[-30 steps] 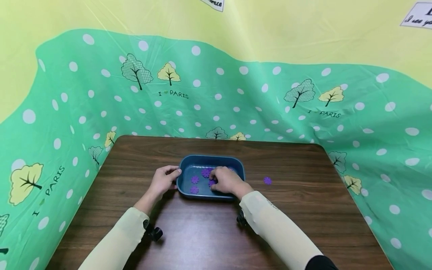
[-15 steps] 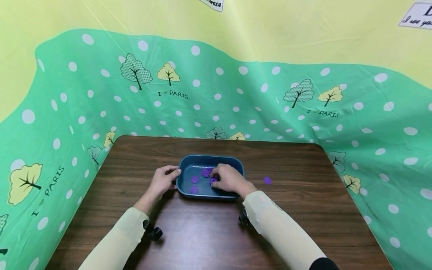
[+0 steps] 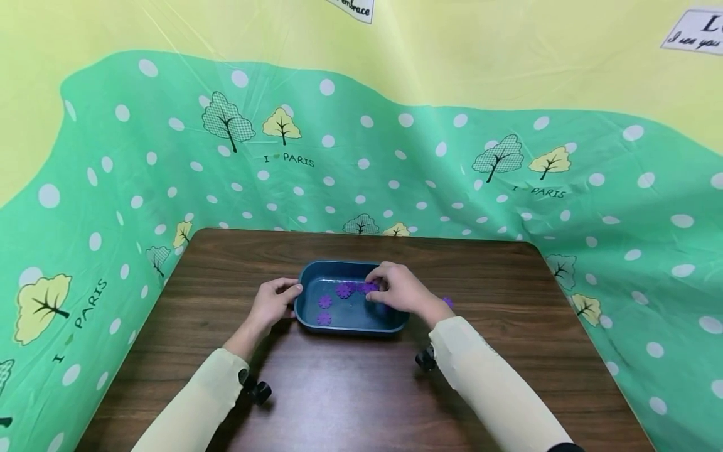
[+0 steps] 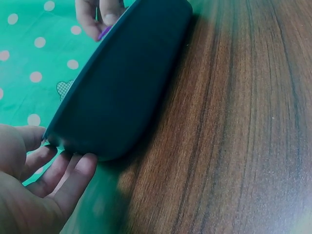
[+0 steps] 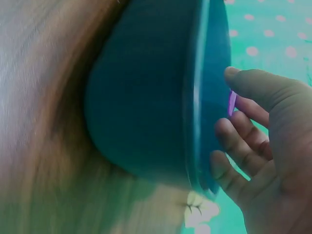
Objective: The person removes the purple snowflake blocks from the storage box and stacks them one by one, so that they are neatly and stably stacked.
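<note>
A dark blue rectangular tray stands on the table with several purple flower-shaped discs in it. My left hand holds the tray's left end, thumb at the rim and fingers against the outer wall. Over the tray's right part, my right hand pinches a purple flower-shaped disc, which shows edge-on between thumb and fingers in the right wrist view. Loose discs lie at the left inside, such as a small disc and a larger-looking cluster near the far wall.
Another purple disc lies on the wooden table right of the tray, partly covered by the right wrist. A green and yellow printed cloth hangs behind the table. Both wrists wear black cameras.
My right hand has moved up and right within the tray, taking a disc from the middle toward the far right side. My left hand stays at the tray's left end.
</note>
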The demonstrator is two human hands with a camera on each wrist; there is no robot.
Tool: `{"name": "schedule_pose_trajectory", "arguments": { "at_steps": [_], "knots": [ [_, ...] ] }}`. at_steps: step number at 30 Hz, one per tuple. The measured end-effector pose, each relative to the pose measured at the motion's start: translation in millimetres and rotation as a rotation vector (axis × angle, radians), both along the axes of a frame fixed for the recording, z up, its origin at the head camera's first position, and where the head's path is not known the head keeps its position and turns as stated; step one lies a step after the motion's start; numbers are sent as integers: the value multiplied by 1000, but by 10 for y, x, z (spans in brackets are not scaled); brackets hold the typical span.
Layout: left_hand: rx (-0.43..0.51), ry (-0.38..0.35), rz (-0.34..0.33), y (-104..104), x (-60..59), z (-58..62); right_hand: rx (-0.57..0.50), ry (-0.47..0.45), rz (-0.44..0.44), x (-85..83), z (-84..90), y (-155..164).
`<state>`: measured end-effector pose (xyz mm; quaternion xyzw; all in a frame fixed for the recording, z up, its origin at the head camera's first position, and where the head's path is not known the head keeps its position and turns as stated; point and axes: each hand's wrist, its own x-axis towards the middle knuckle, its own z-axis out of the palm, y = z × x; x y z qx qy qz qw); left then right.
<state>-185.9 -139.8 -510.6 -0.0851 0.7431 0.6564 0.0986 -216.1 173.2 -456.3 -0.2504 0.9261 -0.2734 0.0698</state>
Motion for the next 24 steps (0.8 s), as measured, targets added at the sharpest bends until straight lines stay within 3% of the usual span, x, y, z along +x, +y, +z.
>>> {"name": "schedule_pose_trajectory", "arguments": {
  "at_steps": [11, 24],
  "knots": [
    [-3, -3, 1, 3, 3, 3, -114, 51, -49, -43, 78, 484],
    [1, -3, 4, -4, 9, -13, -80, 68, -162, 10, -13, 1031]
  ]
}}
